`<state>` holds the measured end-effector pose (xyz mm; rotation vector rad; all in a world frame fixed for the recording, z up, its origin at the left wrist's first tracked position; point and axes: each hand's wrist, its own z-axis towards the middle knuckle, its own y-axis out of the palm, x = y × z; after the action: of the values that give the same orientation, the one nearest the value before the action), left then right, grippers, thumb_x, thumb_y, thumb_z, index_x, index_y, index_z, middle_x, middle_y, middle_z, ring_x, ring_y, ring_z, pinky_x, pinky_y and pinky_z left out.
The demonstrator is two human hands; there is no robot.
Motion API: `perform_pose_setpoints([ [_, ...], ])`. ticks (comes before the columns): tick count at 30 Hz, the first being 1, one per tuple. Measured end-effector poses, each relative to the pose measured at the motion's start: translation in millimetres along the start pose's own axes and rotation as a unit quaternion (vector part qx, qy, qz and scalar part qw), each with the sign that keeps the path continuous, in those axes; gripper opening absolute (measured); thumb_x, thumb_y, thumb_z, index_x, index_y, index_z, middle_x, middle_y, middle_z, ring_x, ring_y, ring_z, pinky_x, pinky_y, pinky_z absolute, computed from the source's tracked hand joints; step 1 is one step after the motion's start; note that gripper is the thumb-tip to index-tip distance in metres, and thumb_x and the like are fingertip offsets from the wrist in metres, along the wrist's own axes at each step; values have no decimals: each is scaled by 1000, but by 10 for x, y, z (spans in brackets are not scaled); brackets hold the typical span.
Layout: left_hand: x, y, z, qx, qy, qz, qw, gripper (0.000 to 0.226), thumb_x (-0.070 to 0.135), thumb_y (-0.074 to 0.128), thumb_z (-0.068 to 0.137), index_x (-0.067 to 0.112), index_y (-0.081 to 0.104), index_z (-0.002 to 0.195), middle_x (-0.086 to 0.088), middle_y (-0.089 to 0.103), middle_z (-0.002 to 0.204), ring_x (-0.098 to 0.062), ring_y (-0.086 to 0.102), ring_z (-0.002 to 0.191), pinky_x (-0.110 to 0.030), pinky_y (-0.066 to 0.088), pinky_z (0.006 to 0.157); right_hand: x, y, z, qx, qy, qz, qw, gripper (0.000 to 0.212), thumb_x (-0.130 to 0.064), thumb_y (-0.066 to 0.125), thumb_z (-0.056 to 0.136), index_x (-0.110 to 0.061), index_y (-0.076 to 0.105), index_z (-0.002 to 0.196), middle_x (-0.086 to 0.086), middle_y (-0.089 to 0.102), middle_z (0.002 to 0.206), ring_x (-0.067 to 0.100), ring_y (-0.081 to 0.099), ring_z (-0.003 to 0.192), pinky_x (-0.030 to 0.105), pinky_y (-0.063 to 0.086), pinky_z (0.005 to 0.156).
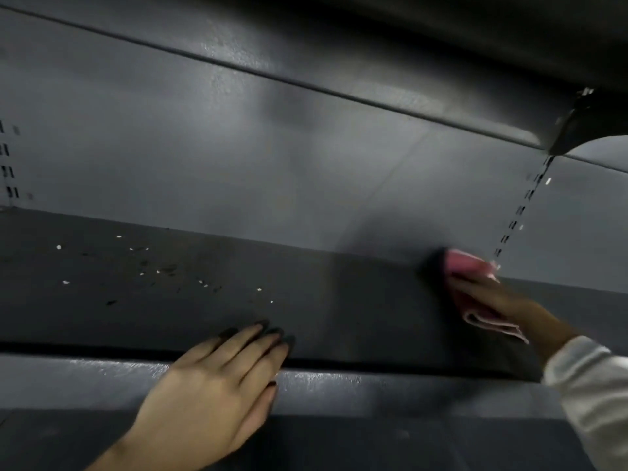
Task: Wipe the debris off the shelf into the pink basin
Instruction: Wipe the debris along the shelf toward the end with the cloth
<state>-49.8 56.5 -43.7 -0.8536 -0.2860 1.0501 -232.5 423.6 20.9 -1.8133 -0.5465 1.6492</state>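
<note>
Nearest the camera, the person's left hand (217, 382) lies flat and spread on the front lip of the shelf (356, 300). It holds nothing; four fingers reach over the edge onto the dark surface and the thumb rests on the lip. Its forearm is cut off by the bottom edge of the frame.

Further right, the right hand (492, 297) presses down on one pink cloth (465, 266) at the rear of the shelf, close to the back panel (238, 171). The fingers lie extended over the cloth rather than curled around it. Motion blur hides the fingertips and the leading edge of the cloth. One white sleeve (591, 379) covers the wrist and runs out of frame at the right.

Debris (163, 270) lies on the left half of the shelf, well apart from the cloth: about a dozen pale specks plus several dark flecks too small to identify.

Two slotted uprights show, one at the far left (8, 164), partly cut off, and one at the right (520, 212). One upper shelf (373, 62) overhangs.
</note>
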Motion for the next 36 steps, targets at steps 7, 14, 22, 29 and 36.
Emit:
perform_pose_setpoints([
  [7, 17, 15, 36, 15, -2, 41, 999, 40, 31, 40, 86, 20, 77, 96, 5, 76, 102, -14, 71, 98, -24, 39, 83, 211, 195, 697, -34, -47, -314, 948, 53, -41, 33, 96, -15, 29, 143, 13, 19, 155, 33, 16, 143, 46, 14, 118],
  [14, 27, 19, 17, 3, -12, 31, 999, 59, 33, 19, 96, 18, 76, 101, 3, 75, 106, -15, 69, 103, -26, 48, 83, -362, 804, 155, -63, -261, -232, 935, 34, -24, 41, 96, -15, 57, 125, 10, 47, 142, 25, 38, 135, 43, 24, 116],
  [22, 8, -52, -13, -14, -4, 73, 997, 45, 35, 37, 89, 16, 72, 110, 0, 69, 120, -20, 63, 114, -30, 39, 91, -880, 1080, -499, -51, -439, -125, 889, 30, -3, 45, 93, -8, 65, 114, 5, 63, 123, 11, 56, 117, 13, 33, 106],
  [29, -110, -147, -52, -43, 0, 67, 997, 47, 40, 39, 85, 17, 71, 111, 0, 70, 118, -19, 64, 112, -34, 54, 85, 0, 173, -413, -59, -226, -245, 941, 39, -18, 29, 99, -27, 40, 135, 2, 32, 151, 19, 27, 141, 41, 13, 120],
  [36, -475, -305, -390, -40, -21, 44, 998, 68, 37, 8, 100, 15, 72, 110, -3, 71, 117, -20, 66, 110, -36, 55, 84, -599, 972, -863, -31, -301, -468, 830, 44, -3, 31, 91, 17, 34, 130, 41, 38, 135, 35, 43, 131, 22, -5, 117],
])
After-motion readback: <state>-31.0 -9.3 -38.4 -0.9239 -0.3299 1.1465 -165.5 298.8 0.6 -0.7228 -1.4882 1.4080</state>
